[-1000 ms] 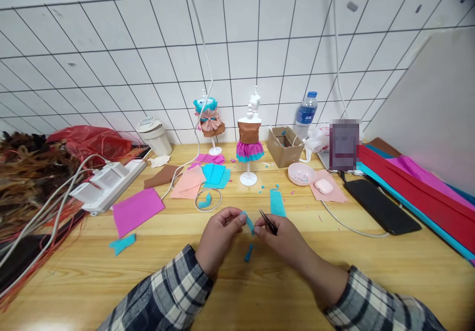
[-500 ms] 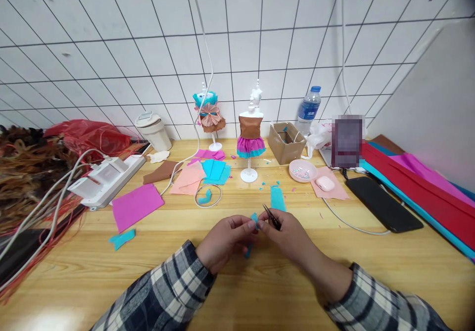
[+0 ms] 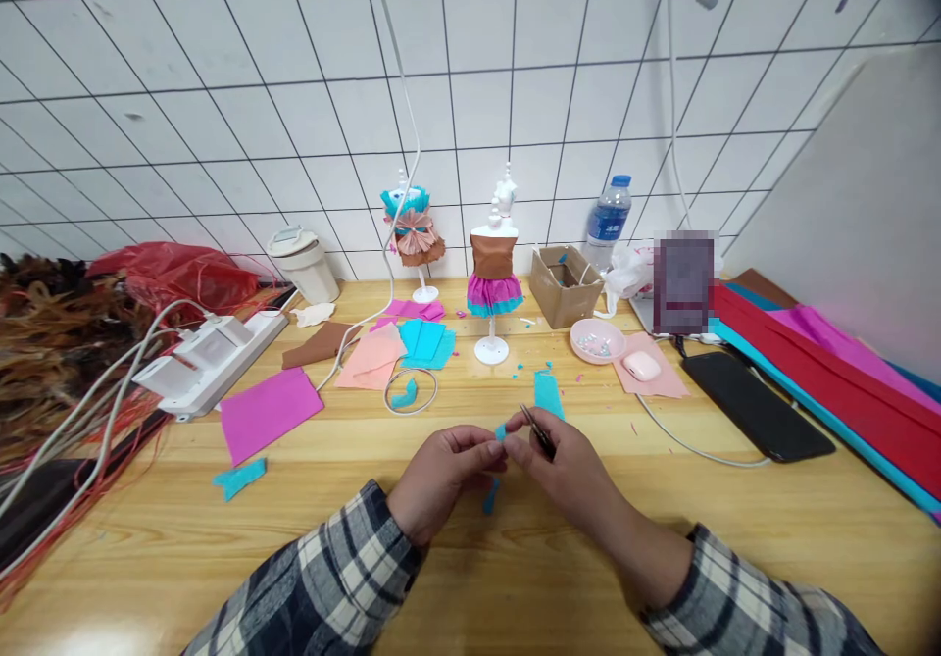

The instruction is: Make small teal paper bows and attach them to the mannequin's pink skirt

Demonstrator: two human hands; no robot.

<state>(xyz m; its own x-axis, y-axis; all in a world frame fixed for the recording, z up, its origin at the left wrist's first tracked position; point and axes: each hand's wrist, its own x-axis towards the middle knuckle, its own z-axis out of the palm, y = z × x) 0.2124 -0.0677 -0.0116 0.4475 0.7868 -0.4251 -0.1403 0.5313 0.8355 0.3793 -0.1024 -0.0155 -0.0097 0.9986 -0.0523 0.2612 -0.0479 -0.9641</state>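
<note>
- The left hand (image 3: 448,470) pinches the blue scrap (image 3: 501,432) between thumb and fingertips, above the table (image 3: 441,587).
- The right hand (image 3: 569,470) is closed around the tool (image 3: 541,430), dark and pointed; its thumb tip meets the left fingertips beside the scrap. Whether it also pinches the scrap, I cannot tell.
- Handling so small a piece well likely calls for light, even pressure: the material looks thin and could crease or tear if pulled hard.
- The tool's points stick up past the right fingers, so they are best angled away from the left fingertips.
- A blue strip (image 3: 490,497) lies under the hands; wrists held a little high should avoid dragging it.
- The box (image 3: 548,293) stands open behind, with a blue bit (image 3: 563,257) showing inside; its bottom is hidden.
- The bowl (image 3: 599,359), pink and shallow, holds small, pale, shiny pieces, too tiny to identify.
- The cup (image 3: 309,274) wears its lid, hiding any contents.
- The bottle (image 3: 609,223) is capped and upright beyond the box; its fill level is unclear.
</note>
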